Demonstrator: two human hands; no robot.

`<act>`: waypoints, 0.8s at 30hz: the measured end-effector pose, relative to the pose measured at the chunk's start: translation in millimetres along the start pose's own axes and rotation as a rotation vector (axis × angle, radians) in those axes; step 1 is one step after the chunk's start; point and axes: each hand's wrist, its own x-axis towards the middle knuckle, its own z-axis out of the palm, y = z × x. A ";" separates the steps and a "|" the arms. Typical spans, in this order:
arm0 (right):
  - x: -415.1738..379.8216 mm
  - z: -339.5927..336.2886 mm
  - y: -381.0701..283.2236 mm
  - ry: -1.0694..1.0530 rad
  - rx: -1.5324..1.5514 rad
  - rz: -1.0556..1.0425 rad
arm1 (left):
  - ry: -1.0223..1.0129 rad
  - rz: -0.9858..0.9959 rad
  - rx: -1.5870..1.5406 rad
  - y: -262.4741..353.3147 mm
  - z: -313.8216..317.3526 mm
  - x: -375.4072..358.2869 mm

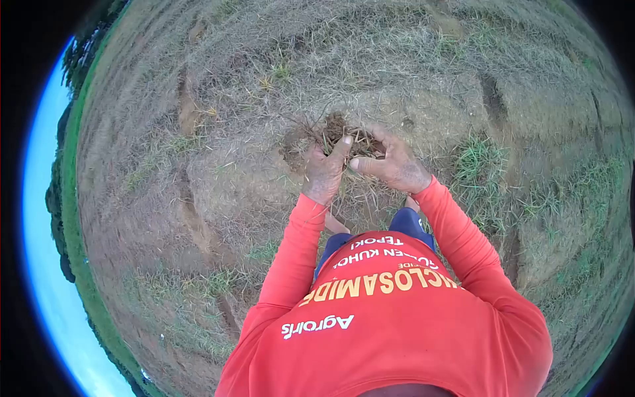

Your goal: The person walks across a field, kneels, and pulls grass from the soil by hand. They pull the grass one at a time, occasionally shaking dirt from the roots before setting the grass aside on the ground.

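A clump of brown soil with dry grass and roots (335, 126) is held between my two hands in front of my body. My left hand (324, 169) is closed around its left side, with the thumb pressed over the top. From the right, my right hand (395, 164) grips the same clump, its thumb pointing toward the left one. The fingers under the clump are mostly hidden. Thin dry stalks stick out past my left hand, and loose straw hangs below both hands.
Dry, cut grass and bare soil (238, 173) cover the field around me. A green grass tuft (479, 162) grows to the right. Shallow furrows (192, 212) run along the ground on both sides. My bare feet (336, 223) stand just below my hands. Trees line the far left.
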 end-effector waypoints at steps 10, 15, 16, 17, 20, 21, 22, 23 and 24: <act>4.1 5.0 -4.1 0.028 -0.062 -0.168 | -0.021 0.011 0.097 -6.1 3.7 7.9; -2.3 -1.5 25.0 0.058 -0.540 -0.396 | -0.241 -0.446 -0.476 -25.5 0.8 -0.2; -6.0 -5.1 27.3 0.053 -0.570 -0.298 | -0.246 -0.469 -0.451 -28.4 6.6 -2.7; -10.1 -4.3 29.3 0.041 -0.587 -0.200 | -0.239 -0.491 -0.421 -31.6 8.9 -4.5; -18.1 0.6 49.0 0.159 -0.536 -0.061 | -0.249 -0.648 -0.333 -52.1 6.6 4.2; -20.8 0.9 55.2 0.222 -0.507 -0.042 | -0.289 -0.655 -0.275 -48.8 13.7 5.0; -25.5 1.4 58.4 0.305 -0.475 -0.069 | -0.325 -0.659 -0.219 -42.1 24.3 3.6; -25.3 -6.1 63.6 0.312 -0.452 -0.066 | -0.358 -0.659 -0.163 -32.8 36.4 1.8; -27.0 -14.2 70.2 0.315 -0.426 -0.064 | -0.362 -0.612 -0.048 -16.2 52.2 -4.0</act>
